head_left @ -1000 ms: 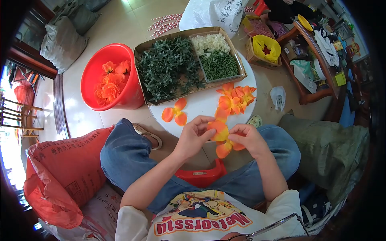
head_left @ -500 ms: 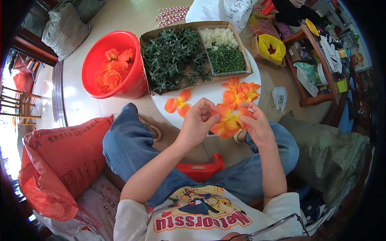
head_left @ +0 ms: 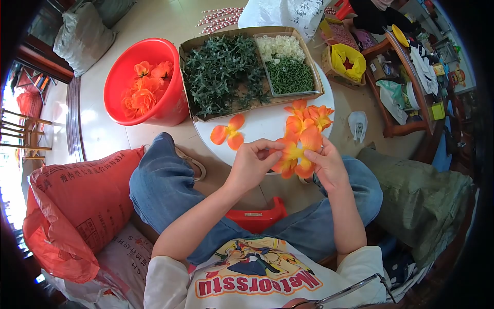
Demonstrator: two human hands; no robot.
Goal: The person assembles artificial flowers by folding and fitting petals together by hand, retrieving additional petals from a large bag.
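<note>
Orange-yellow artificial flower petals (head_left: 292,155) are held up between my two hands, over the near edge of the round white table (head_left: 206,135). My left hand (head_left: 253,162) pinches their left side between thumb and fingers. On the right side, my right hand (head_left: 329,164) grips the petals, its thumb lying across the front and its fingers partly hidden behind. Just beyond the hands lies a pile of similar petals (head_left: 314,117). A separate petal piece (head_left: 229,133) rests on the table to the left.
A cardboard tray (head_left: 218,117) on the table holds green leaves (head_left: 218,74) and a clear box of green and whitish small parts (head_left: 290,74). Left of it stands a red bucket (head_left: 116,103) with orange flowers. Sacks (head_left: 98,198) flank my legs.
The petals in my hands have turned and their layers shifted. My right thumb has come inward over the petals, and the right fingers have closed behind them. My left hand has lowered slightly.
</note>
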